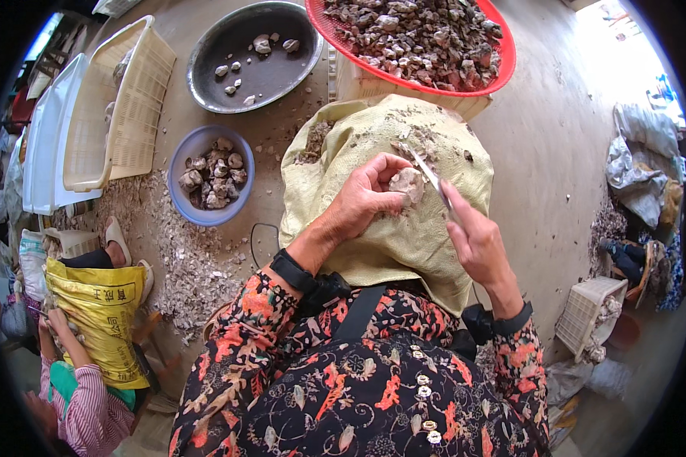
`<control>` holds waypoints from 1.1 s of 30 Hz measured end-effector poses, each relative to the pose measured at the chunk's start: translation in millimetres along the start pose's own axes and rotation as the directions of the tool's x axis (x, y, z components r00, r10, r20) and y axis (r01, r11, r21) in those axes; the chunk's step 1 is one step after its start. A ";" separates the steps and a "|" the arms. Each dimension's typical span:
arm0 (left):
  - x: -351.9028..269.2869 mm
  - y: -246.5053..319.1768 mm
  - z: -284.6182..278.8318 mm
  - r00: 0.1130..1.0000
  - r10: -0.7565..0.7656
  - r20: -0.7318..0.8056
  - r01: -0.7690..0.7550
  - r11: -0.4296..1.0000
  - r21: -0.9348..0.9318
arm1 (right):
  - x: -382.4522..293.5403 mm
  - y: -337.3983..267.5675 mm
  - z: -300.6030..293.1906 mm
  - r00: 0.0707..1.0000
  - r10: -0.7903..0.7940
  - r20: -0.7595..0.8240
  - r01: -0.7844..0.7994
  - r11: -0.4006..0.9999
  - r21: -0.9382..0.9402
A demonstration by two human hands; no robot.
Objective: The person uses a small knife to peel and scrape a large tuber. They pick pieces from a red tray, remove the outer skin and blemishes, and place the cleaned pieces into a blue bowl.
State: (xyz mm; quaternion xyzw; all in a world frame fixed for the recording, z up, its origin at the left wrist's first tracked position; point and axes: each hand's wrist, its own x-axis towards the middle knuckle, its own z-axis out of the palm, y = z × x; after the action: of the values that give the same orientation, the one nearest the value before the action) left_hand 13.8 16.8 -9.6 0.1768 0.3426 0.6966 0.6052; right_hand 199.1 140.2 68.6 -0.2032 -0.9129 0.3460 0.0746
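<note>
My left hand (pixel 371 191) grips a pale, lumpy tuber-like piece (pixel 408 184) above my lap. In my right hand (pixel 473 231) is a knife (pixel 429 169), its narrow blade slanting up and left beside the piece's right side. Whether the edge touches the piece I cannot tell. A yellowish woven sack (pixel 371 251) covers my lap. Dark peelings (pixel 429 140) lie scattered on it past the blade, with another patch of scraps (pixel 318 137) in a fold at the left.
A red basket (pixel 506 68) heaped with dark chunks rests on a cream crate (pixel 366 85). Left stand a dark metal basin (pixel 206 94) with pale pieces, a blue bowl (pixel 186 211) of lumps, and a cream crate (pixel 140 108). Peelings (pixel 194 274) litter the floor. Another person (pixel 91 394) works at lower left.
</note>
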 end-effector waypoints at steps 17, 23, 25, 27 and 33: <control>2.0 6.1 4.4 0.998 -0.068 -0.007 0.068 0.996 0.058 | -28.4 3.3 -21.7 0.986 -0.014 0.164 0.018 1.000 -0.021; 2.6 4.1 0.1 0.998 -0.063 0.002 0.063 0.998 0.023 | -21.1 1.4 -11.3 0.992 -0.063 0.112 0.061 0.998 0.025; 1.7 1.1 0.1 0.998 -0.053 -0.017 0.053 0.998 -0.015 | -21.0 -5.4 -9.5 0.986 0.050 0.158 -0.039 0.996 -0.075; 2.1 3.1 1.2 0.999 -0.049 -0.023 0.049 0.999 0.006 | -16.8 -10.1 -4.5 0.989 0.052 0.136 -0.040 0.995 -0.094; 2.7 2.0 -0.9 0.998 -0.054 -0.010 0.055 0.997 0.047 | 0.0 -21.3 12.2 0.987 0.122 0.104 -0.105 0.982 -0.160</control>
State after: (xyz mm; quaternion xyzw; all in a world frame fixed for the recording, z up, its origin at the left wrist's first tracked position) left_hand 11.2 19.1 -9.3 0.1784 0.3663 0.6723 0.6180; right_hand 188.9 118.5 73.5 -0.2403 -0.9265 0.2893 -0.0132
